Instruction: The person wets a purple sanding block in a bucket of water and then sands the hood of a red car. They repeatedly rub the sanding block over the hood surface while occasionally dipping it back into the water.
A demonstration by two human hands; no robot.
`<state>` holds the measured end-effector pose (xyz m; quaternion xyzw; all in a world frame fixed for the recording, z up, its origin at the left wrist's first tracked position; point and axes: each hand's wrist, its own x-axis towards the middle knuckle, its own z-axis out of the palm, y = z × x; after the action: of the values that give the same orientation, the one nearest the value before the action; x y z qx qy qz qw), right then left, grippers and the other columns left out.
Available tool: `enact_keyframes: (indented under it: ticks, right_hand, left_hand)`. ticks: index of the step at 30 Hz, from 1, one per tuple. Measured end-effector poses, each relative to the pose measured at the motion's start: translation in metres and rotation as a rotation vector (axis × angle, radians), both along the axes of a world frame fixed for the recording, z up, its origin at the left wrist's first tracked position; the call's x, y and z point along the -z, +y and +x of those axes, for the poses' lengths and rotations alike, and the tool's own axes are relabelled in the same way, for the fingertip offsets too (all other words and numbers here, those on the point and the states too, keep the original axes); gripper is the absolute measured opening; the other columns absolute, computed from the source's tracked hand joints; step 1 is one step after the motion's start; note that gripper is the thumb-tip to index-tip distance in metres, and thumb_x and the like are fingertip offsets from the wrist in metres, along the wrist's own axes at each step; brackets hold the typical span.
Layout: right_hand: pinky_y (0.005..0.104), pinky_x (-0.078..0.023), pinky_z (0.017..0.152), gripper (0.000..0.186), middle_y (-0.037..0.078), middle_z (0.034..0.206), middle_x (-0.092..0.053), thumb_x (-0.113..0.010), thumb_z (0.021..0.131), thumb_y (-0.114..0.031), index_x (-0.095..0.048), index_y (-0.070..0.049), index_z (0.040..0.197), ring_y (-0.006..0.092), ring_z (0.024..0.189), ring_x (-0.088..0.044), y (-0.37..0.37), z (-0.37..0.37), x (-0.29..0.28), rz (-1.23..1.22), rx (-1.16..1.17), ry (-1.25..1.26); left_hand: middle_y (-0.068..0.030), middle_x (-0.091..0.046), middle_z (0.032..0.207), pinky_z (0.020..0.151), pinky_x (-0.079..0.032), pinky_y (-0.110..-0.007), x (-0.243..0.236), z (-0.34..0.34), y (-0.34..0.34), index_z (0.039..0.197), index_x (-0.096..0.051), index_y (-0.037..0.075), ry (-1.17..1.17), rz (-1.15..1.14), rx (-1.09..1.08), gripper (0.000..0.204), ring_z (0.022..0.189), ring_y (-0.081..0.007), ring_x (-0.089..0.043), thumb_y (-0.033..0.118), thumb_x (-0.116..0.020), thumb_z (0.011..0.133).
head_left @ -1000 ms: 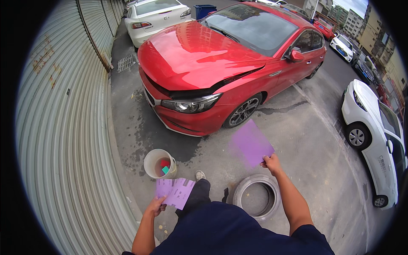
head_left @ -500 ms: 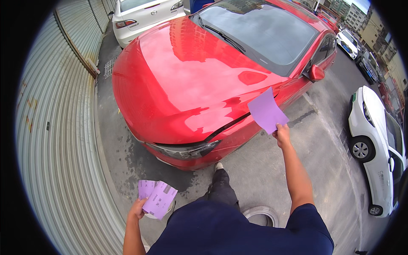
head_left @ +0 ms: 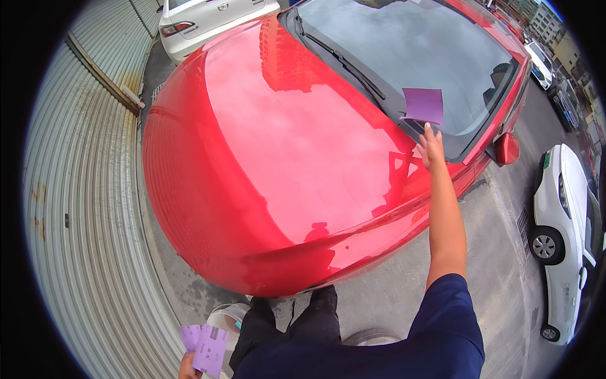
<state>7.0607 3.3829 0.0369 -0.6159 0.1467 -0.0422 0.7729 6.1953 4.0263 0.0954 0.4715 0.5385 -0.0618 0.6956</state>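
My right hand point(head_left: 431, 149) reaches across the red car point(head_left: 297, 145) to the lower part of its windshield point(head_left: 391, 57). The fingers are stretched out and apart. Just beyond the fingertips a purple sheet of sandpaper point(head_left: 424, 105) rests against the glass by the wiper, slightly curled; whether a fingertip still touches its lower edge I cannot tell. Low on the left, my left hand point(head_left: 188, 366) is closed on purple sandpaper sheets point(head_left: 211, 350), their printed backs showing and fanned apart. Part of this hand is cut off by the picture's dark rim.
A white bucket point(head_left: 231, 316) stands by my legs, and a tire point(head_left: 371, 336) lies on the ground behind the car's front corner. A ribbed metal shutter point(head_left: 95, 240) runs along the left. White cars stand ahead point(head_left: 218, 19) and at right point(head_left: 558, 246).
I have moved closer to the car. My right hand has gone forward to the windshield and let go of its sandpaper sheet there. My left hand has dropped lower with its sheets.
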Motion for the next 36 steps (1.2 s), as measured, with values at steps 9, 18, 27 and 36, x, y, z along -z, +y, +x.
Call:
enact_keyframes:
  ticks: [9,18,27,36]
  right_hand:
    - [0.0402,-0.054,0.105,0.052,0.016,0.144,-0.066,-0.06,0.114,-0.032,-0.052,-0.002,0.155,0.0259,0.13,-0.067,0.097,-0.154,-0.041,-0.23,-0.054,0.015]
    - [0.0428,-0.051,0.112,0.064,0.013,0.137,-0.069,-0.047,0.117,-0.051,-0.045,-0.004,0.16,0.0231,0.122,-0.069,0.453,-0.407,-0.098,0.154,-0.945,0.04]
    - [0.0353,-0.063,0.082,0.028,0.01,0.113,-0.075,-0.055,0.115,-0.017,-0.062,0.001,0.134,0.0175,0.093,-0.073,0.591,-0.466,-0.148,-0.114,-0.482,-0.035]
    - [0.0512,-0.049,0.105,0.067,0.022,0.15,-0.056,-0.07,0.097,-0.016,-0.052,-0.004,0.16,0.0394,0.131,-0.058,0.683,-0.541,-0.17,-1.247,-0.23,-0.37]
  left_hand:
    - [-0.0135,-0.076,0.127,0.097,-0.063,-0.048,0.003,0.207,0.097,0.143,-0.062,0.001,-0.086,-0.181,0.2,0.057,0.111,-0.029,-0.077,0.033,-0.076,0.098]
    - [-0.0107,-0.071,0.138,0.11,-0.057,-0.042,-0.027,0.398,0.185,0.148,-0.058,0.001,-0.746,-0.454,0.46,0.049,0.126,-0.0234,-0.071,0.027,-0.069,0.108]
    - [-0.0105,-0.075,0.119,0.087,-0.065,-0.039,-0.066,0.418,0.203,0.133,-0.067,-0.003,-0.746,0.292,0.756,0.038,0.104,-0.0201,-0.074,0.029,-0.057,0.116]
    - [-0.0133,-0.052,0.16,0.119,-0.049,-0.05,-0.08,0.382,0.223,0.16,-0.045,0.002,-0.882,-0.358,1.042,0.061,0.147,-0.0261,-0.054,0.046,-0.049,0.118]
